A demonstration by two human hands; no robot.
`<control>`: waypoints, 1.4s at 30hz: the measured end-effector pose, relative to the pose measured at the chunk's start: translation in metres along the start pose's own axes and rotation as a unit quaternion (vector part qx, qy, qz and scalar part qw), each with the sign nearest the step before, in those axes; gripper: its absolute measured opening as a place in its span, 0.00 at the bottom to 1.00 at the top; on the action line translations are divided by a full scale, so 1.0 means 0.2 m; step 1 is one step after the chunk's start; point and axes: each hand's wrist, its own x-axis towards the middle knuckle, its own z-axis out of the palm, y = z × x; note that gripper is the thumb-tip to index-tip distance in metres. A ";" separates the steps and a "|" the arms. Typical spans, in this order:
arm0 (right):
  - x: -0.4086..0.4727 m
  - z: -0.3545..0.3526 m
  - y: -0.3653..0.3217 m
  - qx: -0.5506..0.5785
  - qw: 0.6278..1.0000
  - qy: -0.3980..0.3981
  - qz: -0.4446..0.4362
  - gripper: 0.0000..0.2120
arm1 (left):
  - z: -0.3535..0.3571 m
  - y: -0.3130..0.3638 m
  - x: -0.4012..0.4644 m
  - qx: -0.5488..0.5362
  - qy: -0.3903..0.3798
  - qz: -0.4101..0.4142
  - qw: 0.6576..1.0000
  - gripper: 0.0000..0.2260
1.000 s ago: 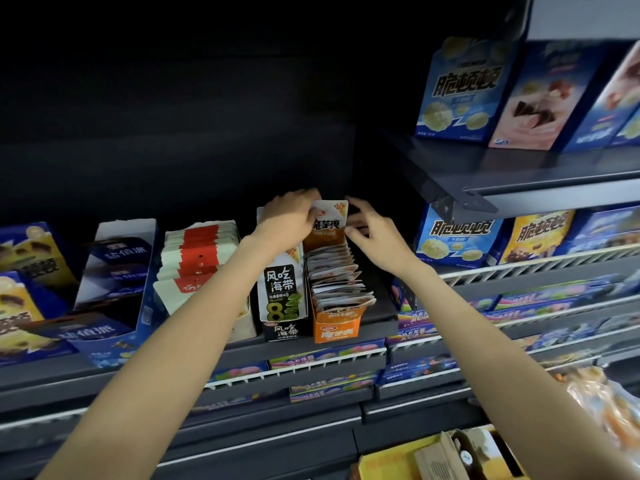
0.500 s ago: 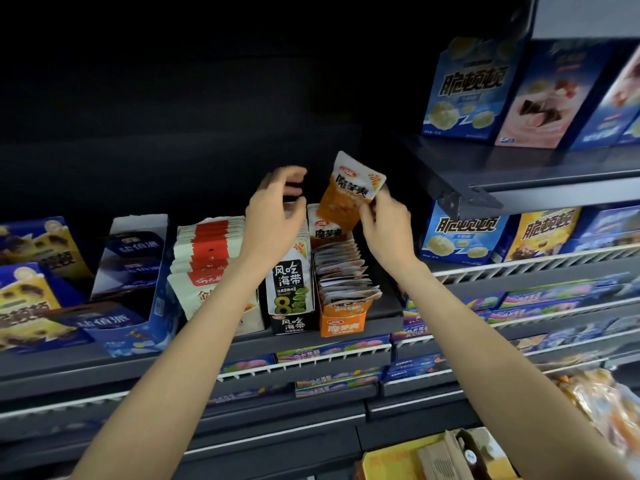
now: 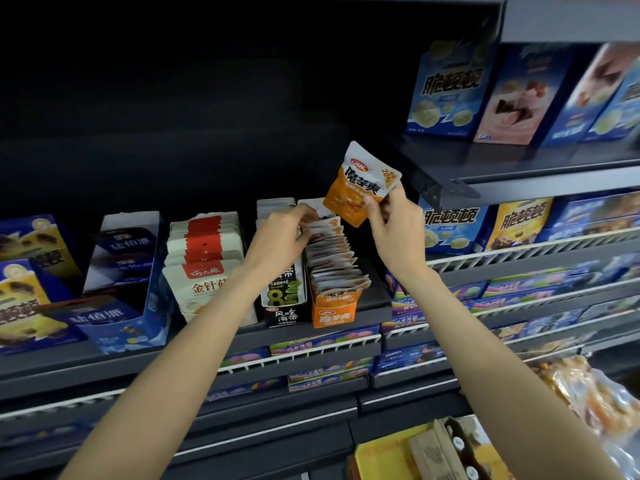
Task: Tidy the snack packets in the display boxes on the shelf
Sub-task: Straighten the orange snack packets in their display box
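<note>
Four display boxes (image 3: 214,265) are counted along the shelf (image 3: 104,355). The rear packets of the orange box (image 3: 334,311) are pressed back by the left hand (image 3: 280,242), fingers nearly straight. One orange packet (image 3: 360,183) is pinched at its lower corner by the right hand (image 3: 398,230), long axis tilted upward, just above the gap, nearer the right hand.

The right hand (image 3: 398,233) pinches a small orange-and-white foil snack packet (image 3: 362,183) by its lower edge, tilted toward one o'clock above the open orange cardboard display box (image 3: 334,311). At nine o'clock of it, the left hand (image 3: 280,240) touches the rear packets of the row of upright white-edged packets (image 3: 334,261) filling that box.
</note>
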 end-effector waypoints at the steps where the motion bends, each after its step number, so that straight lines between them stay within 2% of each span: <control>1: 0.00 -0.01 0.00 0.000 1.000 -0.001 0.003 0.17 | 0.00 -0.01 0.01 0.034 0.007 0.014 0.999 0.10; 3: -0.01 -0.02 -0.01 -0.003 1.000 0.000 0.002 0.17 | -0.01 -0.02 0.05 0.093 -0.004 0.030 0.995 0.09; 7: -0.03 -0.03 0.00 -0.023 1.000 -0.007 -0.007 0.15 | 0.00 -0.04 0.18 0.166 -0.078 0.012 0.983 0.12; 11: -0.03 -0.04 0.00 -0.059 0.998 -0.020 -0.013 0.12 | 0.03 -0.08 0.31 0.179 -0.118 -0.034 0.976 0.09; 16: -0.03 -0.04 0.03 -0.061 0.997 -0.049 0.008 0.11 | 0.05 -0.11 0.38 0.154 -0.042 -0.086 0.984 0.05; 22: -0.01 -0.03 0.06 -0.051 0.997 -0.048 0.020 0.10 | 0.05 -0.09 0.37 0.232 -0.072 -0.055 0.969 0.10; 26: -0.01 -0.04 0.04 -0.027 0.998 -0.047 0.023 0.10 | 0.03 -0.07 0.35 0.191 -0.044 -0.059 0.979 0.12; 29: -0.01 -0.07 0.00 -0.011 1.000 -0.026 0.013 0.09 | 0.00 -0.05 0.31 0.160 -0.027 -0.041 0.986 0.08; 34: -0.03 -0.13 -0.05 -0.013 0.999 0.035 -0.031 0.07 | -0.08 0.05 0.20 0.083 0.017 -0.020 0.996 0.04; 36: -0.06 -0.14 -0.07 -0.013 0.997 0.062 -0.051 0.06 | -0.13 0.12 0.15 -0.043 0.024 -0.055 0.997 0.04; 37: -0.07 -0.14 -0.07 -0.013 0.995 0.076 -0.059 0.05 | -0.16 0.17 0.11 -0.152 0.013 -0.096 0.984 0.07; 39: -0.10 -0.14 -0.08 -0.020 0.991 0.097 -0.085 0.04 | -0.23 0.26 0.04 -0.361 -0.045 -0.179 0.914 0.18; 41: -0.13 -0.13 -0.09 -0.040 0.984 0.113 -0.134 0.02 | -0.28 0.31 -0.03 -0.472 -0.096 -0.214 0.850 0.29; 42: -0.16 -0.12 -0.10 -0.056 0.978 0.122 -0.162 0.03 | -0.29 0.32 -0.05 -0.500 -0.102 -0.221 0.831 0.33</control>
